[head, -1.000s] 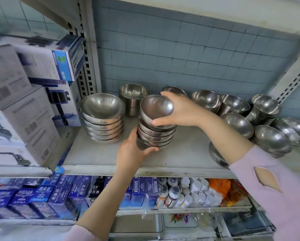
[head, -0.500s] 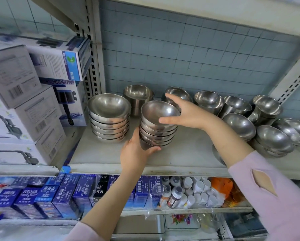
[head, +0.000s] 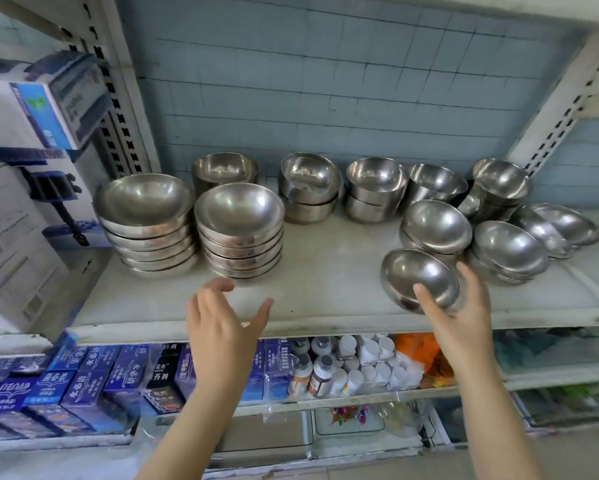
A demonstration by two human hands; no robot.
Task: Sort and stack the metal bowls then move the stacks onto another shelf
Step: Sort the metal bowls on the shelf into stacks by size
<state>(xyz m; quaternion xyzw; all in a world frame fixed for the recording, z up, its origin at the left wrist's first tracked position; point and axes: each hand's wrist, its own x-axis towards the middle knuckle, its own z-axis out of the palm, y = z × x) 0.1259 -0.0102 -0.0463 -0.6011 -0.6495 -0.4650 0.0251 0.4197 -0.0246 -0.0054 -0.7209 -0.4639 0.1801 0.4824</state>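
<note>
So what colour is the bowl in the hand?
Shiny silver; the bowl in the right hand, head view.

My left hand (head: 222,323) hangs open and holds nothing. Its fingers spread loosely toward 12 o'clock, the thumb splays off toward 2 o'clock, and the bare forearm runs down toward 7 o'clock. At 3 o'clock from it, well apart, my right hand (head: 464,313) grips a tilted bowl (head: 412,271), thumb laid on its near side, fingers curved round its far edge at 1 o'clock. That forearm drops toward 5 o'clock.
</note>
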